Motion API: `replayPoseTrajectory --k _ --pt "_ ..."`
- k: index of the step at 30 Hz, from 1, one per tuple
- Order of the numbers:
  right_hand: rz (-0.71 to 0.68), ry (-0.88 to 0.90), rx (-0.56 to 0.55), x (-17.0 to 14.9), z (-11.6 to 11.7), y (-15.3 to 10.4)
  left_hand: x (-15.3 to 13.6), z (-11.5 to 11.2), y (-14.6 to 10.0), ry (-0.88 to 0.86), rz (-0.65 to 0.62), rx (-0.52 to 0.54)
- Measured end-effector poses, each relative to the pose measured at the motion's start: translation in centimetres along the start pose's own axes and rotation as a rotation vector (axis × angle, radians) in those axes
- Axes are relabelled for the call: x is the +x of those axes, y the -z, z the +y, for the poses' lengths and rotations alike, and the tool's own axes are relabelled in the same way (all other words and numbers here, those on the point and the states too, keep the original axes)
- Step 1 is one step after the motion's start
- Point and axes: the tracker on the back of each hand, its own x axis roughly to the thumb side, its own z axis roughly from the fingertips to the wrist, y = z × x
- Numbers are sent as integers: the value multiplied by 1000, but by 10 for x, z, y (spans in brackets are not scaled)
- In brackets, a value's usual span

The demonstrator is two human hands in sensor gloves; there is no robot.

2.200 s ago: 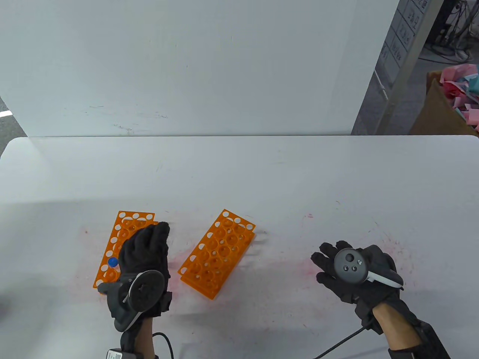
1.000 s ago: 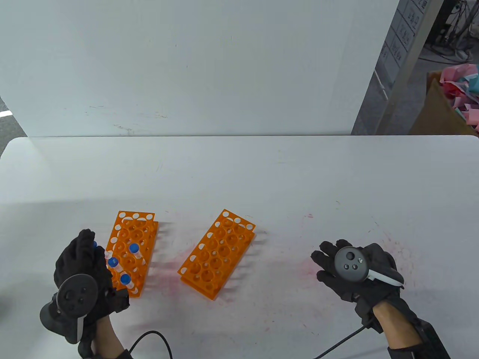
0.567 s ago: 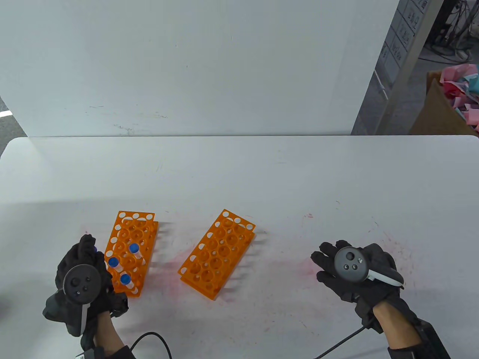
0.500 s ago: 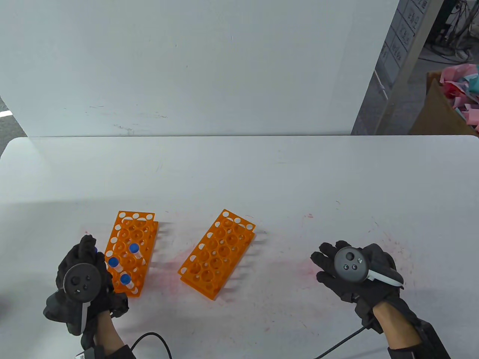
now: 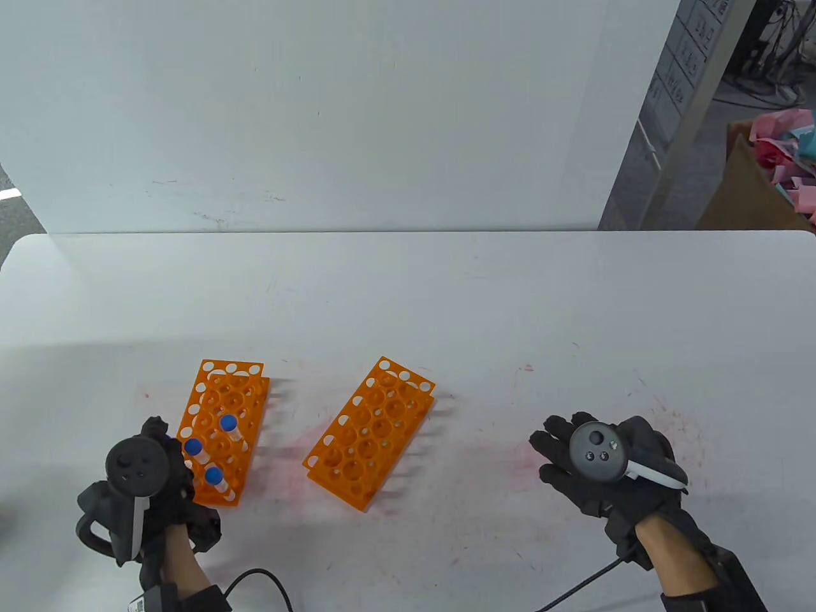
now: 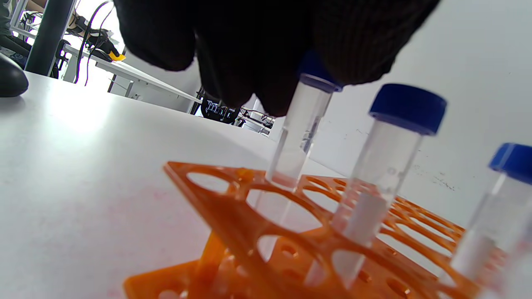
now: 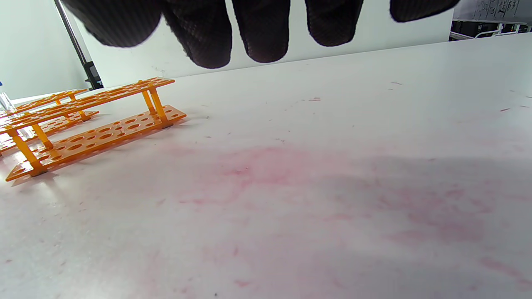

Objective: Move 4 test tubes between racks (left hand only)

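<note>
Left hand (image 5: 150, 488) sits at the near-left corner of the left rack (image 5: 220, 433), fingertips pinching the blue cap of a test tube (image 6: 297, 137). The tube hangs upright, its long axis pointing straight down, with the lower part through a corner hole. Three more capped tubes (image 5: 228, 426) stand in that rack. The empty right rack (image 5: 370, 430) lies to its right, so I'd guess lift straight up, then carry rightward. Right hand (image 5: 602, 462) rests spread on the table, holding nothing, well right of both.
</note>
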Motion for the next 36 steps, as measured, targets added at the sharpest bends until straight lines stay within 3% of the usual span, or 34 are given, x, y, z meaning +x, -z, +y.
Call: replayPoseTrajectory --k 10,26,29,36 --pt "-4 1 -1 0 1 0 -6 -1 3 -86 41 -60" --pt "-3 6 -3 0 1 0 -5 -2 4 -95 84 -70" --pt "-2 9 -4 -1 1 0 -4 0 2 -67 77 -37" --pt "5 7 -25 -2 0 -1 -1 18 -8 -193 -12 112"
